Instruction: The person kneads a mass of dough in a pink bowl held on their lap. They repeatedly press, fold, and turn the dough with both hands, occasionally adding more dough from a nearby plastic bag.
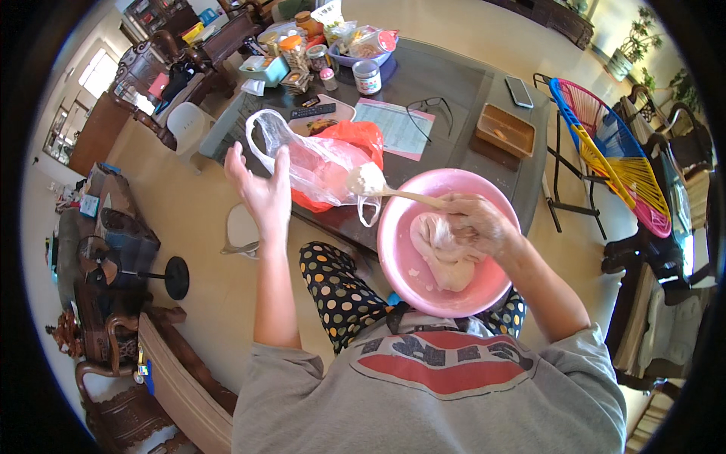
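Observation:
My right hand (473, 224) grips the handle of a wooden spoon (417, 197) above a pink plastic basin (391, 249). White flour (366, 179) is heaped in the spoon's bowl, which reaches past the basin's left rim. A lump of pale dough (445, 267) lies in the basin, partly hidden under that hand. My left hand (261, 187) is raised with fingers apart and holds nothing, beside a clear plastic bag (309, 159) with white handles. A red plastic bag (354, 136) lies under and behind the clear one.
On the dark table (448, 62) are a printed sheet (391, 127), eyeglasses (429, 108), a brown tray (505, 130), a phone (519, 92), a remote control (313, 110) and several food jars (367, 76). A woven chair (610, 153) stands right; a fan (177, 278) is left.

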Motion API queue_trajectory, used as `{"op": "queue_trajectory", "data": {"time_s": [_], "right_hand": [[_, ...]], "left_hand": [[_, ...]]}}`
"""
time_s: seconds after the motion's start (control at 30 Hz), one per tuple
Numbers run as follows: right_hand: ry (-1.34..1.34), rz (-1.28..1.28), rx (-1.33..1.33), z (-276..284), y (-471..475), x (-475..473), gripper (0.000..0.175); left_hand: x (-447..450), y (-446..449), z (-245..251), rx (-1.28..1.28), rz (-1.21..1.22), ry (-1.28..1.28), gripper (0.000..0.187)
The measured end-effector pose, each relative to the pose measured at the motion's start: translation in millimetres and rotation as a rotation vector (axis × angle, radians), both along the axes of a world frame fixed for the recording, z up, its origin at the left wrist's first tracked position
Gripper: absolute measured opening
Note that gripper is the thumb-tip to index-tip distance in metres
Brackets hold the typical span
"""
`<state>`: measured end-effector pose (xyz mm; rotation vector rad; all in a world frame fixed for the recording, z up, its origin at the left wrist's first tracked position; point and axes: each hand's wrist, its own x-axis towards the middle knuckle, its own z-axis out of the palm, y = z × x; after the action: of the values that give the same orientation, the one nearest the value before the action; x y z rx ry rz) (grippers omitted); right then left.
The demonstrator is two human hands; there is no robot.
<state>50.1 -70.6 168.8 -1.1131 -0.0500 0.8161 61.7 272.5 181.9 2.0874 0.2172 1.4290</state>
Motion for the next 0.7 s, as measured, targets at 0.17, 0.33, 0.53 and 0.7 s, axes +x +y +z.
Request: {"op": "queue_trajectory", "data": {"time_s": [0.17,0.33,0.53,0.7], "right_hand": [[0.143,-0.258,-0.103,21,-63,-31,0.009],[0.135,-0.346,-0.198,7,-104,-50,0.011],[0.2,-0.454,-0.257,-26,-127,-68,0.011],[0.177,-0.474,-0.303,-43,-132,-71,0.011]], "left_hand": [[-43,-50,-55,0.2,-0.472,0.502,0.041],[-39,-62,-90,0.661,-0.381,0.691,0.043],[5,-44,-91,0.296,-0.523,0.585,0.004],[73,24,-31,-0.468,-0.541,0.559,0.01]]}}
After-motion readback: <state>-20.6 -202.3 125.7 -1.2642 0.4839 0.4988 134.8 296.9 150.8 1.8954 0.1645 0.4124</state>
